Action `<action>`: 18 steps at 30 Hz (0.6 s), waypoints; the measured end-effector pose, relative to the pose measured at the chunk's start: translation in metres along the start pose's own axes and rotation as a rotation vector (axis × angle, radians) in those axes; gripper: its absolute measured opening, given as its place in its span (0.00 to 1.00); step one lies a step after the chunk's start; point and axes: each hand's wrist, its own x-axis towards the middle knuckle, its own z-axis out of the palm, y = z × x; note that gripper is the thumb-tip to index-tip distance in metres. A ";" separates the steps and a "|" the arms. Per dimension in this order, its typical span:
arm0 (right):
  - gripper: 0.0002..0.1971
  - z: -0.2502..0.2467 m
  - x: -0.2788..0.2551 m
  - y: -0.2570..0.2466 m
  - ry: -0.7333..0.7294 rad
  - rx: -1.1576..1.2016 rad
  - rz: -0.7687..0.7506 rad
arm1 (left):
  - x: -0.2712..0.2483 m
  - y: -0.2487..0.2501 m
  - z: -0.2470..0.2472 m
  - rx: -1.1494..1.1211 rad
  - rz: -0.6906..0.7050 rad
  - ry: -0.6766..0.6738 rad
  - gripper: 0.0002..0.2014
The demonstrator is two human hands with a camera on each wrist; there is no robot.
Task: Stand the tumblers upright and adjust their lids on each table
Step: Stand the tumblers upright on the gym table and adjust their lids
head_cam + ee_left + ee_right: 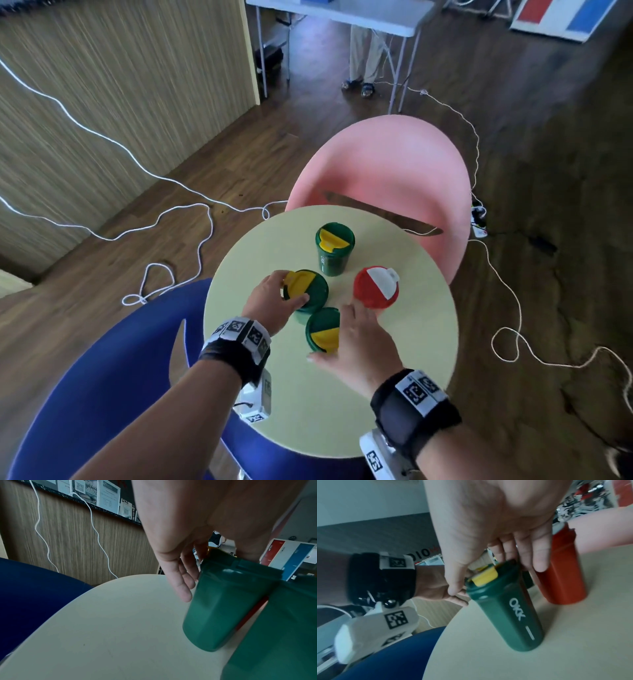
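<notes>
Counter [394,394], round, pale yellow-green: four tumblers are borne, all seen upright; the standing step is judged done here, lid adjustment is judged under way, and other tables cannot be assessed from these views.
Pink chair [387,164], beyond both hands; blue chair [102,394], below the left forearm.
Far green tumbler [334,248], ahead of both hands, untouched; its yellow flap is seen raised, so adjustment is judged outstanding.
Red tumbler [375,287], just beyond the right hand's fingertips, white flap on top; whether it is touched cannot be told.
Left green tumbler [310,291], under the left hand [274,301]; its lid is gripped from above, thumb on the near rim, fingers curled over the yellow flap.
Near green tumbler [323,330], beneath the right hand [356,346]; fingers are held fairly straight over the lid, thumb beside the yellow flap; nothing is clasped, so a relaxed, unclenched hand is recorded.
</notes>
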 end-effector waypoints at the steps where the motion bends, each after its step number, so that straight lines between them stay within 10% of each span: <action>1: 0.44 0.005 0.000 0.001 0.022 0.021 0.005 | 0.001 0.000 -0.001 0.001 0.005 -0.007 0.31; 18: 0.32 0.034 -0.005 0.022 0.177 0.470 0.014 | 0.012 -0.009 -0.016 -0.084 0.040 -0.070 0.25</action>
